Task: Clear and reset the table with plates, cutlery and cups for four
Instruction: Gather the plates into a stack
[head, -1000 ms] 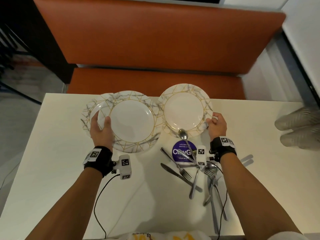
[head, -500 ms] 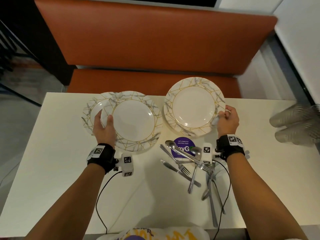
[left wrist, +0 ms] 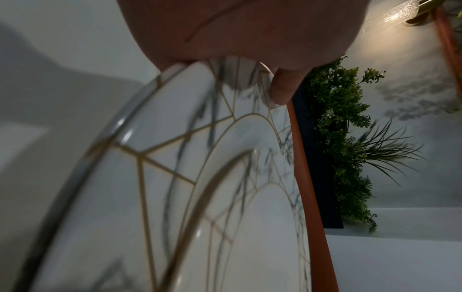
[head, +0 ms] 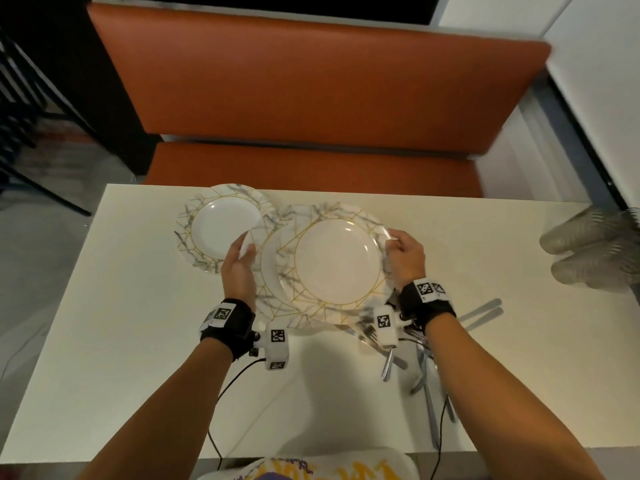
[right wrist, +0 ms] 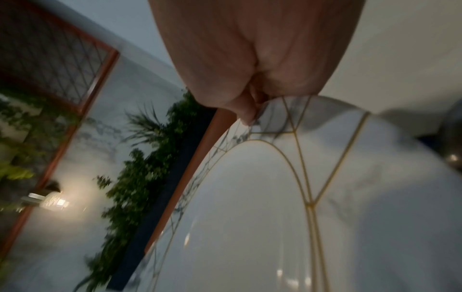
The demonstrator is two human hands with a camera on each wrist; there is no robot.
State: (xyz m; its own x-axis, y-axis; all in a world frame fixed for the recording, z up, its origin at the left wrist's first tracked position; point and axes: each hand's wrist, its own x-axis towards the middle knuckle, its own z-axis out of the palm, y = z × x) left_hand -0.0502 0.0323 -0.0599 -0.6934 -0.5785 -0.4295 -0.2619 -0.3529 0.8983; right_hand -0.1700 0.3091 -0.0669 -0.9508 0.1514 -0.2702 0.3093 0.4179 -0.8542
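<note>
The top plate [head: 334, 261] is gripped at its right rim by the right hand [head: 405, 252]; the fingers [head: 393, 237] curl over the edge, and the right wrist view shows a thumb [right wrist: 246, 112] lying on the marbled rim. This plate overlaps a second plate [head: 273, 268] beneath it and to its left. The left hand [head: 239, 268] holds that lower plate at its left rim, thumb [left wrist: 281, 89] on top of the rim, the other fingers hidden under it. Both plates sit above the near centre of the tabletop [head: 121, 323]; whether the lower one touches the tabletop cannot be told.

A third plate [head: 221, 230] lies flat on the tabletop to the far left, its near right edge covered by the left hand and the lower plate.

Count: three plates visible, all white with grey marbling and gold lines. Cutlery [head: 422, 372] lies in a loose heap just under and beside the right wrist, partly hidden by the top plate; forks and long handles show, exact number not determinable. Clear cups [head: 592, 251] lie on their sides at the right edge of the tabletop, at least two, blurred.

Both forearms reach forward from the near edge, palms turned inward toward each other, a banded camera on each wrist. An orange bench [head: 311, 98] stands beyond the tabletop.
</note>
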